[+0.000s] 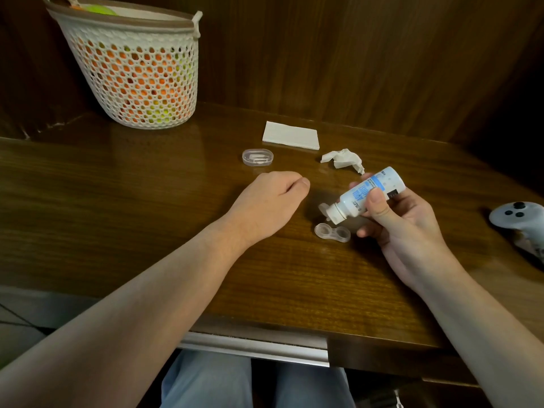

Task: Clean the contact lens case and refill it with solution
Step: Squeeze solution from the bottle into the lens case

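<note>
My right hand (403, 222) grips the solution bottle (369, 194), tipped nozzle-down with its flip cap open, the tip hanging just above the contact lens case (332, 232). The case lies open on the worktop (147, 201), both wells facing up, touching nothing but the wood. My left hand (270, 198) rests knuckles-up on the worktop, fingers loosely curled and holding nothing, well apart from the case.

A crumpled tissue (343, 160) beyond the bottle suggests to me that the wiping is done, and a folded tissue (291, 135) sits unused behind it. I judge the refill is the step in hand. The left well looks a little darker, perhaps already wet, but I cannot tell from here whether either well holds solution. Left to do: fill both wells and close the bottle. The small clear box (258, 156) lies shut farther back.
</note>
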Tool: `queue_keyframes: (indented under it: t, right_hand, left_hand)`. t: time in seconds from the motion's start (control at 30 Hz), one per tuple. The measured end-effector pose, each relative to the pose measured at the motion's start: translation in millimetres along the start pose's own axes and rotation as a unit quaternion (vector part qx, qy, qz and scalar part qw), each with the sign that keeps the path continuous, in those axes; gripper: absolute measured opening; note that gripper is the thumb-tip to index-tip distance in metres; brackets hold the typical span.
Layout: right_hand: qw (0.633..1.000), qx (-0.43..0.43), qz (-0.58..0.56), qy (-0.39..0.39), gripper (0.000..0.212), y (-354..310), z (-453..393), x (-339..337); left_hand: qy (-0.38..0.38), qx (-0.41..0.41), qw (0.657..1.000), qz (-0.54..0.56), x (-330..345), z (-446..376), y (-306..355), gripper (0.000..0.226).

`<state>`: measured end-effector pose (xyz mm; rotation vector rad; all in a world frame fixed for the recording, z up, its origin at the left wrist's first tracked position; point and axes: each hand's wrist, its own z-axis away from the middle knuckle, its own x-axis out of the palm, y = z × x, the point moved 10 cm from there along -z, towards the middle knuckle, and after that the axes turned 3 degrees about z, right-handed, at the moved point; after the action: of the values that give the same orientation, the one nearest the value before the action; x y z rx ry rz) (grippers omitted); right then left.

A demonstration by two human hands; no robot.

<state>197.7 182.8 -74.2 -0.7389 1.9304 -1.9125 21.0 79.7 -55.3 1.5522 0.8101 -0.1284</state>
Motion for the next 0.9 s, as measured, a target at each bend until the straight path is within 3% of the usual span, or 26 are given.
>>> queue_keyframes:
  t: [0.2,0.5,0.67,0.9]
  right_hand:
    - [1.0,0.011,-0.007,0.008,0.073,1.4,-0.2,1.2]
    - [0.99,-0.005,-0.13,0.058,0.048,-14.6,4.5,-26.0]
    - [0.99,-0.022,-0.122,0.062,0.031,-24.0,12.8,-43.1]
    - [0.998,0.017,-0.042,0.046,0.051,-7.0,14.4,-37.5]
  left_hand:
    - [-0.001,-0.004,1.0,0.003,1.1,-0.3,-1.4,0.042]
    - [-0.014,0.008,1.0,-0.016,3.4,1.1,-0.2,0.039]
    - [-0.029,0.018,0.998,-0.046,9.9,-0.8,-3.6,0.031]
    - [-0.029,0.04,0.997,-0.06,11.9,-1.4,1.9,0.011]
